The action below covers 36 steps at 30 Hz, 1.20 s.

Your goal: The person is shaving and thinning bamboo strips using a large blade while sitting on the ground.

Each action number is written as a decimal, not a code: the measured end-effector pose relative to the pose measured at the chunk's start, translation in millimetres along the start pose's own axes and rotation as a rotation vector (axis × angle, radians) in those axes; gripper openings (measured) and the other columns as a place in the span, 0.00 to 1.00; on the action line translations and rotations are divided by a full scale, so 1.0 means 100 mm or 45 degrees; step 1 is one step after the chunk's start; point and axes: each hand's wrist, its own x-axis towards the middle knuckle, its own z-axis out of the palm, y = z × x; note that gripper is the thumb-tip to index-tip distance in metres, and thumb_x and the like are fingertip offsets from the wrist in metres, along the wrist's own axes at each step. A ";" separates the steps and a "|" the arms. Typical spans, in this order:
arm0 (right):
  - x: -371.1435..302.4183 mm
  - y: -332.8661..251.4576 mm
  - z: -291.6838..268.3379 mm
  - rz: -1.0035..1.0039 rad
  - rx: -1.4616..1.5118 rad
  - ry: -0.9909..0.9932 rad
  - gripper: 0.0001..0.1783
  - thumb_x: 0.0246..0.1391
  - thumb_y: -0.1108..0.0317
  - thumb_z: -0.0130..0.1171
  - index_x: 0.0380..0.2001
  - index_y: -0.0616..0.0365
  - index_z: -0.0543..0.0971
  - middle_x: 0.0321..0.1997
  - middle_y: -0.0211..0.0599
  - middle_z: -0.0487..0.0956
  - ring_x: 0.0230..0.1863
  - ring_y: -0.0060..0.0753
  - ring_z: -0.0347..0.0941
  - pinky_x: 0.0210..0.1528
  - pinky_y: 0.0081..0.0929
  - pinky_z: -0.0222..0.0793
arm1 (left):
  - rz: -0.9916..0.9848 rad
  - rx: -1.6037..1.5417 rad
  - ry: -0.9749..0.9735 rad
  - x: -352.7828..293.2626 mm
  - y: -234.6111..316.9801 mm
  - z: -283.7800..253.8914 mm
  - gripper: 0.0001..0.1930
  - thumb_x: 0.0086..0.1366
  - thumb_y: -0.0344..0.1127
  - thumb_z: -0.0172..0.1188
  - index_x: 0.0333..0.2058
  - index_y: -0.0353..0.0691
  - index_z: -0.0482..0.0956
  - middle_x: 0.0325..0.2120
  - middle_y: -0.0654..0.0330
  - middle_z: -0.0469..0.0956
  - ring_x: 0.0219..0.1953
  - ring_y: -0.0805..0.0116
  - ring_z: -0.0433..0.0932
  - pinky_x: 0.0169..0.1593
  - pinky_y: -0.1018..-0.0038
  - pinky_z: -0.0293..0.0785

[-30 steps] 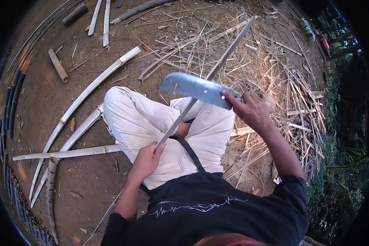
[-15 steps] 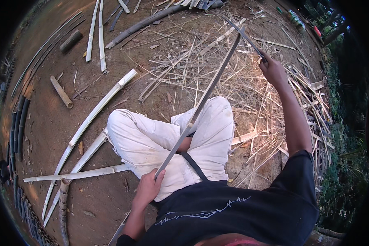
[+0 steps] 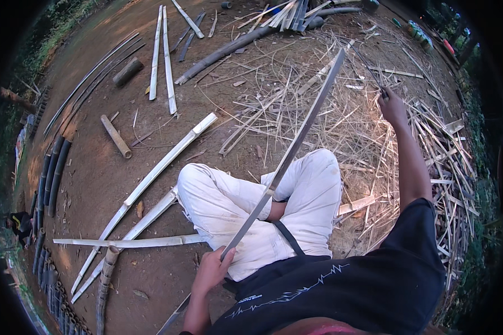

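My left hand (image 3: 211,269) is closed around the near part of a long split bamboo strip (image 3: 300,134). The strip slants over my crossed legs toward the far right, and its tail runs back past my left forearm. Out at the right, my right hand (image 3: 394,107) grips the handle of a long thin-bladed knife (image 3: 370,68). Its blade points away and left, just right of the strip's far end, with a small gap between them. Pale shavings (image 3: 318,111) lie on the ground beneath both.
Split bamboo lengths (image 3: 156,181) lie to my left, beside a short upright-looking bamboo piece (image 3: 105,282). Dark poles (image 3: 56,176) sit farther left. A bamboo pole (image 3: 223,53) and a bundle of strips (image 3: 290,15) are ahead. Scrap heaps (image 3: 450,167) line the right.
The knife has come away from the strip's far end, where its blade crossed before. My right hand has shifted right, and the whole view has swung a little left.
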 end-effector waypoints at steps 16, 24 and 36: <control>-3.74 -1.21 0.21 -0.196 0.675 0.232 0.17 0.41 0.69 0.72 0.36 0.60 0.79 0.25 0.40 0.79 0.26 0.42 0.78 0.31 0.34 0.72 | -0.198 -0.137 -0.103 0.49 0.08 0.23 0.22 0.57 0.45 0.75 0.39 0.35 0.77 0.22 0.62 0.78 0.23 0.72 0.77 0.28 0.70 0.75; -3.74 -1.50 0.05 -0.973 0.504 -0.078 0.22 0.32 0.57 0.72 0.32 0.53 0.78 0.26 0.29 0.74 0.29 0.31 0.75 0.32 0.30 0.67 | 0.190 0.362 0.292 0.27 0.40 0.42 0.27 0.50 0.42 0.67 0.48 0.34 0.79 0.38 0.41 0.83 0.41 0.42 0.83 0.47 0.59 0.78; -2.60 -1.15 0.10 -0.388 0.425 0.202 0.15 0.43 0.63 0.73 0.29 0.56 0.76 0.21 0.39 0.75 0.24 0.45 0.75 0.28 0.40 0.66 | -0.102 -0.420 -0.383 0.40 0.02 0.21 0.12 0.57 0.34 0.57 0.36 0.30 0.75 0.27 0.58 0.78 0.31 0.69 0.75 0.39 0.70 0.72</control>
